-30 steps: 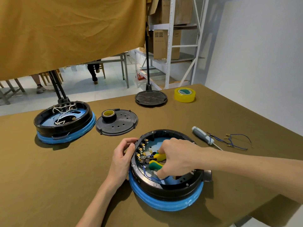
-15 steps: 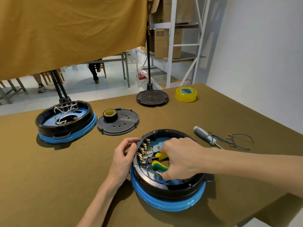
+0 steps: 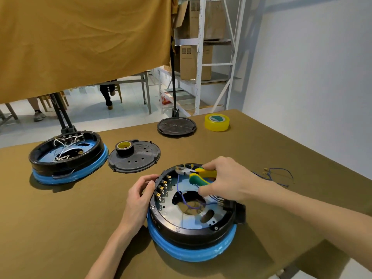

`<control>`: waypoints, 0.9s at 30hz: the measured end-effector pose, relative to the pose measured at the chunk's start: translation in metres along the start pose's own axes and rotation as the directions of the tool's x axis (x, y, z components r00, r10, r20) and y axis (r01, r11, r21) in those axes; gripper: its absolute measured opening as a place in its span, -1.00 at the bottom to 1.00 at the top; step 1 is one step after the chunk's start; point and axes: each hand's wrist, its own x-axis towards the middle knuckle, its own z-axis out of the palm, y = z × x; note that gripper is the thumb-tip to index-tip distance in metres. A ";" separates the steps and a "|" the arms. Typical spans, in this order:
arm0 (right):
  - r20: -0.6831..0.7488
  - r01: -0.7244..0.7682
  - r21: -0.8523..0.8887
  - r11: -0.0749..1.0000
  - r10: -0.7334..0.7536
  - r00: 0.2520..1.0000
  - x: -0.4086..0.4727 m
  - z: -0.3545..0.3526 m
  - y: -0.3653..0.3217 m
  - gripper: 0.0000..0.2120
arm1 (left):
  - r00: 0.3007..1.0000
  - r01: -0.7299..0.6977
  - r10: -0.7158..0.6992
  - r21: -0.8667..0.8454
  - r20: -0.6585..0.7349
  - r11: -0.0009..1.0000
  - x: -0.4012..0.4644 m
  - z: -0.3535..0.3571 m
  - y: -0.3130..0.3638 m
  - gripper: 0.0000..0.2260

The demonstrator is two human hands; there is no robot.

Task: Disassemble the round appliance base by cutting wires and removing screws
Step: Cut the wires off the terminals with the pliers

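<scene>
Sitting near the front edge of the tabletop (image 3: 60, 228): round appliance base (image 3: 191, 224), black over a blue ring, cover off, interior exposed.

Bracing its left rim: left hand (image 3: 138, 198), fingers curled against the black wall.

Gripping yellow-and-green cutters (image 3: 198, 175): right hand (image 3: 227, 179), working over the far inner rim, jaws resting at a terminal there; open or closed, cannot tell.

Remaining inside: blue wire (image 3: 182, 195) looping across the central opening, a row of brass terminals (image 3: 162, 187) along the left inner wall, several screws around the rim.

Lying toward the right edge: cut blue wires (image 3: 275, 175), apparently already removed.

Resting toward the far left: second base (image 3: 66, 156) with white wires, a black cover plate (image 3: 138, 158) beside it carrying a tape roll (image 3: 124, 147).

Judging progress: wire cutting partly done, screw removal apparently not yet started.
</scene>
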 end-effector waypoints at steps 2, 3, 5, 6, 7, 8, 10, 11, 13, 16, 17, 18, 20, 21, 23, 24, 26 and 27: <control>-0.104 -0.018 0.176 0.984 0.037 0.994 0.000 -0.005 0.015 -0.62 | 1.000 -0.004 0.004 0.001 -0.006 1.000 0.000 0.001 0.000 -0.80; -0.151 -0.022 0.234 0.972 0.059 0.987 -0.003 -0.008 0.022 -0.66 | 1.000 -0.007 0.007 0.003 -0.010 1.000 -0.001 0.001 0.000 -0.80; -0.217 -0.032 0.291 0.956 0.098 0.971 -0.012 -0.011 0.037 -0.70 | 1.000 -0.013 0.013 0.008 -0.016 1.000 -0.002 0.002 0.000 -0.80; -0.236 -0.040 0.326 0.945 0.122 0.964 -0.015 -0.011 0.043 -0.71 | 1.000 -0.012 0.012 0.016 -0.020 1.000 -0.002 0.001 -0.001 -0.80; -0.259 -0.044 0.366 0.930 0.147 0.955 -0.019 -0.011 0.048 -0.71 | 1.000 -0.015 0.016 0.027 -0.021 1.000 -0.002 0.001 -0.001 -0.80; -0.280 -0.040 0.404 0.914 0.165 0.946 -0.023 -0.011 0.053 -0.71 | 1.000 -0.019 0.020 0.034 -0.021 0.999 -0.001 0.001 0.000 -0.80; -0.283 -0.008 0.474 0.880 0.162 0.945 -0.028 -0.010 0.061 -0.72 | 0.999 -0.026 0.027 0.043 -0.019 0.999 -0.001 0.001 0.000 -0.80; -0.260 0.013 0.504 0.863 0.138 0.956 -0.030 -0.009 0.063 -0.74 | 0.999 -0.030 0.031 0.050 -0.017 0.998 -0.002 0.001 0.000 -0.81; -0.199 0.039 0.518 0.855 0.076 0.977 -0.030 -0.004 0.063 -0.73 | 0.999 -0.033 0.035 0.057 -0.021 0.998 -0.003 0.002 0.001 -0.81; -0.165 0.058 0.430 0.901 0.016 0.986 -0.015 0.006 0.058 -0.59 | 0.999 -0.021 0.022 0.036 -0.041 0.999 -0.003 0.002 0.002 -0.81; -0.158 0.052 0.371 0.927 0.008 0.987 -0.009 0.007 0.056 -0.52 | 0.999 -0.019 0.020 0.030 -0.047 0.999 -0.004 0.002 0.003 -0.81; -0.151 0.033 0.306 0.952 0.014 0.988 -0.003 0.008 0.055 -0.46 | 0.999 -0.019 0.020 0.027 -0.051 0.999 -0.005 0.002 0.003 -0.81; -0.167 -0.003 0.238 0.971 0.044 0.985 0.000 0.010 0.058 -0.41 | 0.999 -0.017 0.019 0.028 -0.050 0.999 -0.007 0.002 0.004 -0.81; -0.197 -0.019 0.240 0.971 0.068 0.978 -0.002 0.010 0.063 -0.40 | 0.999 -0.021 0.023 0.035 -0.047 0.999 -0.008 0.003 0.005 -0.80; -0.273 -0.070 0.265 0.962 0.144 0.951 -0.007 0.012 0.078 -0.35 | 0.998 -0.027 0.030 0.050 -0.048 0.998 -0.008 0.003 0.005 -0.80; -0.307 -0.112 0.266 0.957 0.195 0.932 -0.010 0.015 0.088 -0.31 | 0.998 -0.022 0.024 0.049 -0.051 0.999 -0.008 0.003 0.004 -0.80; -0.355 -0.220 0.238 0.946 0.295 0.887 -0.016 0.021 0.106 -0.27 | 0.998 -0.013 0.015 0.046 -0.056 0.999 -0.008 0.004 0.004 -0.79; -0.366 -0.265 0.215 0.940 0.330 0.870 -0.019 0.025 0.113 -0.27 | 0.998 -0.009 0.012 0.045 -0.055 0.999 -0.008 0.004 0.005 -0.79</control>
